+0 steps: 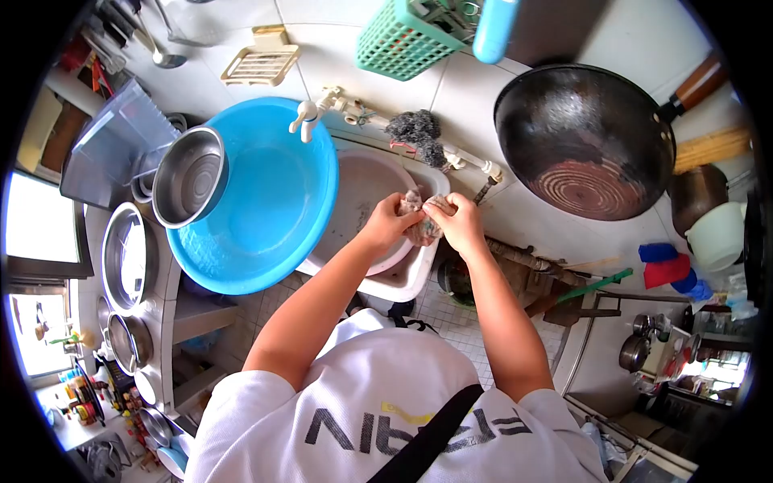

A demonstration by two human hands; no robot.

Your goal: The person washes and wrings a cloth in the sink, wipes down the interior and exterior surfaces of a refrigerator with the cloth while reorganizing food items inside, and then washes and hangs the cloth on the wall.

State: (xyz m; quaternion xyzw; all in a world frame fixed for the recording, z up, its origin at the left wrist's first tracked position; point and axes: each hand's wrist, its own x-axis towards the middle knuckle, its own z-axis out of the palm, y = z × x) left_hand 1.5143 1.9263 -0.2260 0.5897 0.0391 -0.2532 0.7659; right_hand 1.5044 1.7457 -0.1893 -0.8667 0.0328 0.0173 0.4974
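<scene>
A crumpled, greyish-brown wet rag [422, 231] is held between my two hands. My left hand [386, 219] pinches its left side, and my right hand [459, 219] grips it from the right with the fingertips close together. Both hands are over the right edge of a pale round basin [355, 197], which rests in a white sink [409, 287]. Dark specks show on the basin's inner surface. Part of the rag is covered by my fingers.
Left of the sink sits a large blue basin [274, 189] with a metal pan [190, 177] on its rim. A tap [306, 117] and a scouring pad [415, 129] are behind the sink. A wok [580, 137] and a green basket [411, 40] hang on the wall.
</scene>
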